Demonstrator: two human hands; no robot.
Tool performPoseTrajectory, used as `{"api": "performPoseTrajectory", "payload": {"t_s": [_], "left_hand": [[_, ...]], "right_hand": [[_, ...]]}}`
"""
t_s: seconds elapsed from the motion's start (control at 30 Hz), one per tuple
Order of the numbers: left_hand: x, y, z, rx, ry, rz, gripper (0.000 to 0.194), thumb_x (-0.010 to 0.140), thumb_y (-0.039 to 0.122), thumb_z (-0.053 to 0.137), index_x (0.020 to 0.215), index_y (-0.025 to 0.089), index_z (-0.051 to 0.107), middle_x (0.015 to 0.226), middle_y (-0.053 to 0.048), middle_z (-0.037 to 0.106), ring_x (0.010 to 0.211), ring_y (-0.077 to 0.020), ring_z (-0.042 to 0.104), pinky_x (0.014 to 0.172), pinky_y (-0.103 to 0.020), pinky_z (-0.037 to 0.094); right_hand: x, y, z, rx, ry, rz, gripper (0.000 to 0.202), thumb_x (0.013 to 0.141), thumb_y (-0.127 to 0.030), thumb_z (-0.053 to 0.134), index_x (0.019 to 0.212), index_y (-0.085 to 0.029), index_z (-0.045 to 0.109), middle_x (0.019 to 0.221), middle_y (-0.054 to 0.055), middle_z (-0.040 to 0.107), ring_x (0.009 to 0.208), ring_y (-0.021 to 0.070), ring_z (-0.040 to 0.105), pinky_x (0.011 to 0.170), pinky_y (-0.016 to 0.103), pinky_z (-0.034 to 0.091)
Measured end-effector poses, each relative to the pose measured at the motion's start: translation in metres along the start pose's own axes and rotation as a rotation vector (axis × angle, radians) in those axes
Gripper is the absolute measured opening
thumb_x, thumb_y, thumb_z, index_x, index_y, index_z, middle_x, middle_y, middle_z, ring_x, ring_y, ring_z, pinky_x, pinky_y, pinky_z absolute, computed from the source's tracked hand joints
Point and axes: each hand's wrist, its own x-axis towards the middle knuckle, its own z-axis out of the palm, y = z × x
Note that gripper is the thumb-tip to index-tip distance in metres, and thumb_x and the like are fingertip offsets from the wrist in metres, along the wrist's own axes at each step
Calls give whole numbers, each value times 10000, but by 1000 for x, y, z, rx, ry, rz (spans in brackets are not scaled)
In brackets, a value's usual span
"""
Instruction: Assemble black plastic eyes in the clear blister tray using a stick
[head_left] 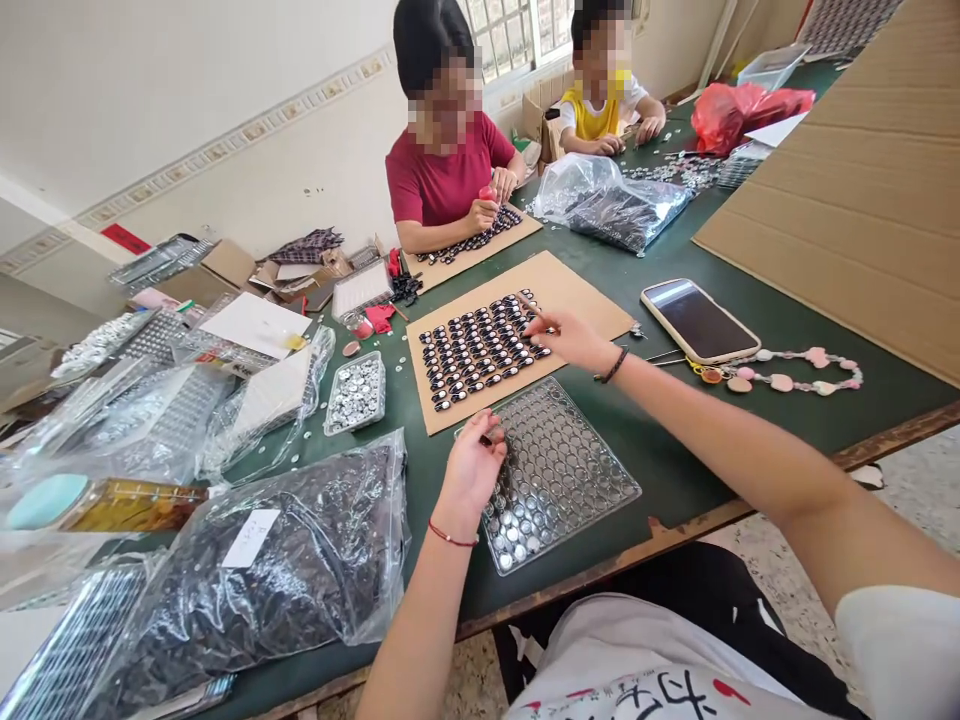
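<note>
My left hand (474, 462) is closed with a small black piece (489, 440) between its fingers, above the left edge of a clear plastic tray (577, 470). Round silvery discs (517, 530) fill several of the tray's round pockets at its near left corner. Over the right side of a cardboard sheet (585, 290), my right hand (568, 338) has its fingertips pinched at the rows of black pieces (472, 345) with pale oval centres. Whatever those fingertips hold is too small to make out.
A tub of silvery discs (355, 392) stands left of the cardboard. A large bag of black pieces (300, 550) lies at the near left. A phone (701, 320) with a beaded strap rests on the right. Across the table, a person in red (450, 180) works at another board; a second person (604, 110) sits beyond.
</note>
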Motion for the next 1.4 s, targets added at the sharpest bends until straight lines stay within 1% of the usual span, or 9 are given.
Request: {"api": "performPoseTrajectory", "payload": {"t_s": [0.1,0.2,0.43,0.6,0.73,0.93,1.03,1.2,1.4], "left_hand": [[-5,0,1,-55,-36,-92,224,669,-18,536,832,134,560,843,-42,573,751,-104,582,633,-185,478],[-8,-4,2,-35,-49,-95,290,635,-97,493,798,125,584,863,-53,584,855,-136,591,735,-205,491],[-6,-4,1,34,-79,-90,246,763,143,563,1007,145,591,1044,-107,590,743,-100,591,696,-212,510],[-5,-4,0,54,-115,-65,277,768,225,579,1035,151,583,665,11,500,455,-12,386,412,-133,352],[-4,-3,-1,17,-133,-63,254,789,251,543,1005,124,586,631,33,404,417,2,286,367,-128,261],[0,9,-8,-93,-128,-61,158,778,137,511,918,110,580,642,14,459,432,-15,356,380,-133,312],[4,19,-12,-132,-58,50,117,775,99,503,870,124,567,688,-5,542,487,-35,468,437,-142,398],[7,34,-17,-118,75,185,85,804,184,512,865,136,547,782,-30,634,487,-41,535,428,-130,423],[5,34,-13,-146,92,232,132,760,222,570,723,131,483,543,28,549,340,-16,397,325,-125,275]], "right_hand": [[38,31,-20,-204,175,79,157,709,-173,546,832,-146,639,792,23,635,717,135,545,662,244,408],[60,65,-34,-396,171,204,168,714,-195,546,839,-138,641,810,41,635,736,145,542,644,241,390],[65,103,-42,-481,13,228,154,702,-193,548,795,-188,671,782,34,643,699,152,534,575,239,352],[69,105,-38,-485,-45,228,158,731,-255,550,803,-217,685,800,23,654,671,148,531,553,232,341],[67,102,-36,-479,-4,210,146,736,-273,559,782,-211,683,757,22,648,640,146,526,566,234,351],[59,69,-32,-487,323,109,324,869,-311,356,888,-125,621,892,107,593,840,196,515,708,284,367],[47,34,-13,-194,444,-25,363,890,-351,307,864,-137,598,812,70,588,740,162,533,665,263,389],[-1,-23,38,227,56,-137,514,908,-458,176,766,-149,560,570,2,504,504,106,493,518,220,381],[-51,-42,70,-18,-334,-343,316,874,-364,381,738,-140,560,612,16,554,571,117,503,554,222,350]]}}
